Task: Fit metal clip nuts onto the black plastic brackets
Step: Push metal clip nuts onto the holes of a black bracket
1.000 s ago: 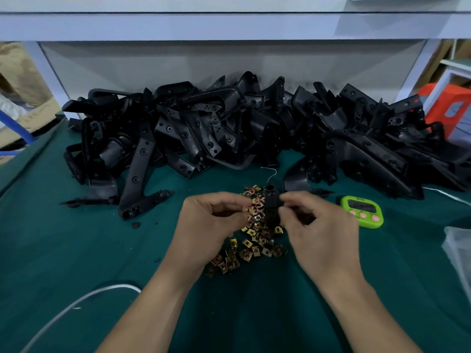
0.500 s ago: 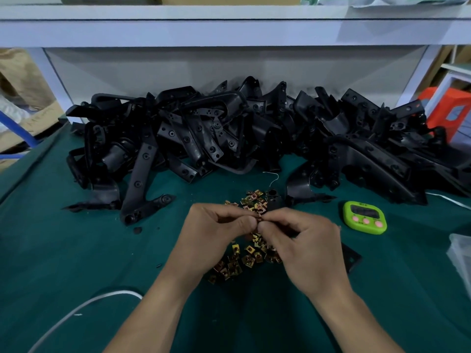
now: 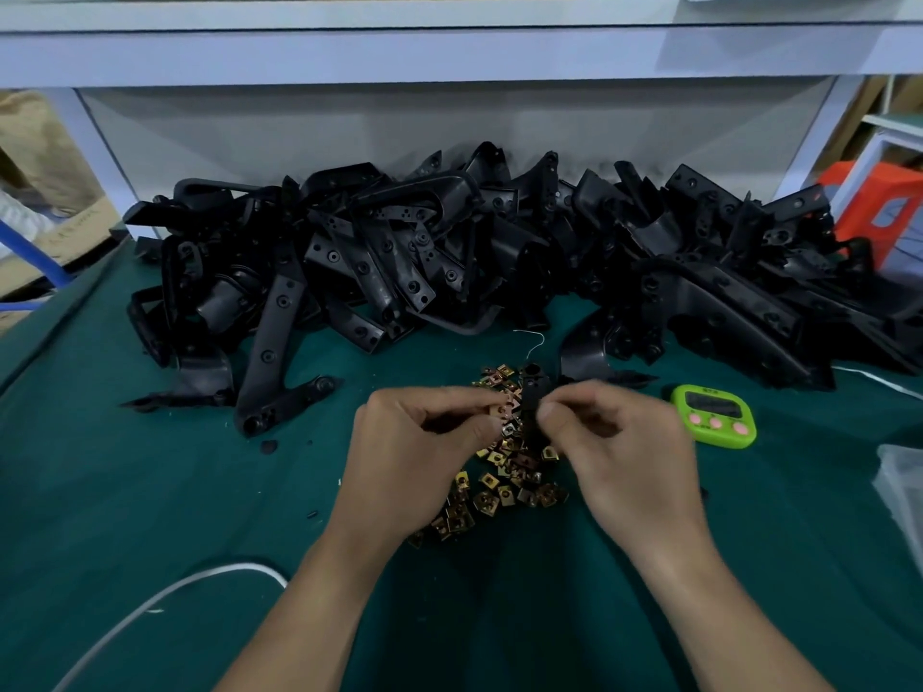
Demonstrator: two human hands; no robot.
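A long heap of tangled black plastic brackets point(image 3: 449, 252) walls off the far side of the green cloth-covered table point(image 3: 150, 491), under a low white shelf board point(image 3: 449, 52). Bare cloth lies wide at the near left, crossed only by a thin white cable point(image 3: 165, 601). At the right, a lime-green timer with pink buttons point(image 3: 714, 417) and a translucent plastic box point(image 3: 904, 486) narrow the way. A scatter of brass-coloured metal clip nuts point(image 3: 499, 486) fills the middle; over it the left hand point(image 3: 414, 457), pinching one clip nut point(image 3: 507, 407), and the right hand point(image 3: 624, 457), gripping a small black plastic bracket point(image 3: 532, 397), nearly meet

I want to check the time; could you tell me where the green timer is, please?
In the head view, the green timer lies just right of the right hand, in front of the black bracket pile.
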